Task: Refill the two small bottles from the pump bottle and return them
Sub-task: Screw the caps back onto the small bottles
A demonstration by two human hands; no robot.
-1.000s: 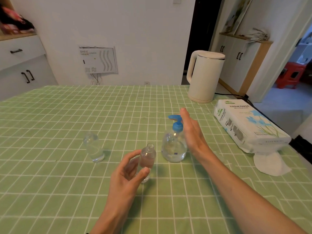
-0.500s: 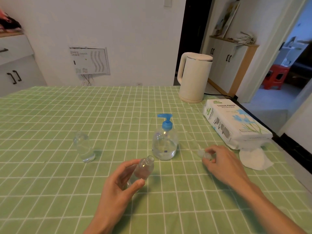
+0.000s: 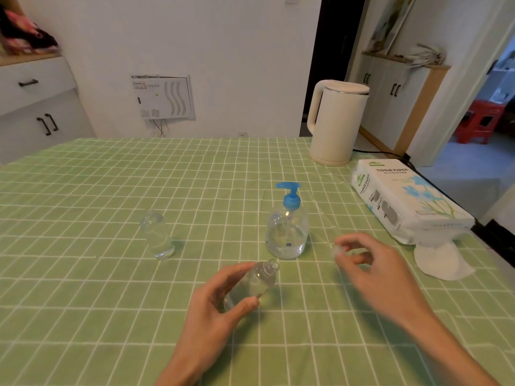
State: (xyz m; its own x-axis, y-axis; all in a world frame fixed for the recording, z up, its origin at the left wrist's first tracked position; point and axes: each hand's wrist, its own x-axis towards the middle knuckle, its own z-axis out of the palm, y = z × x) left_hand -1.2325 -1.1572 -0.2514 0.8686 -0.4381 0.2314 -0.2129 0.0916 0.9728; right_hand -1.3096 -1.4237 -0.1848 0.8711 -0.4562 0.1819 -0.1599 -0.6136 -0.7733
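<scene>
A clear pump bottle (image 3: 287,232) with a blue pump head stands mid-table, partly filled with clear liquid. My left hand (image 3: 217,310) grips a small clear bottle (image 3: 255,282), tilted to the right with its open neck up, just in front of the pump bottle. My right hand (image 3: 370,271) is to the right of the pump bottle and pinches a small clear cap (image 3: 338,249) between thumb and fingers. A second small clear bottle (image 3: 157,235) stands upright on the left, capped, with liquid in it.
The table has a green checked cloth (image 3: 111,302). A cream kettle (image 3: 334,123) stands at the back right, with its cord running off the edge. A tissue paper pack (image 3: 404,199) and a loose white tissue (image 3: 437,263) lie along the right edge.
My right hand has left the pump bottle, moved right and down, and picked up the small cap. My left hand has tilted the small bottle to the right.
</scene>
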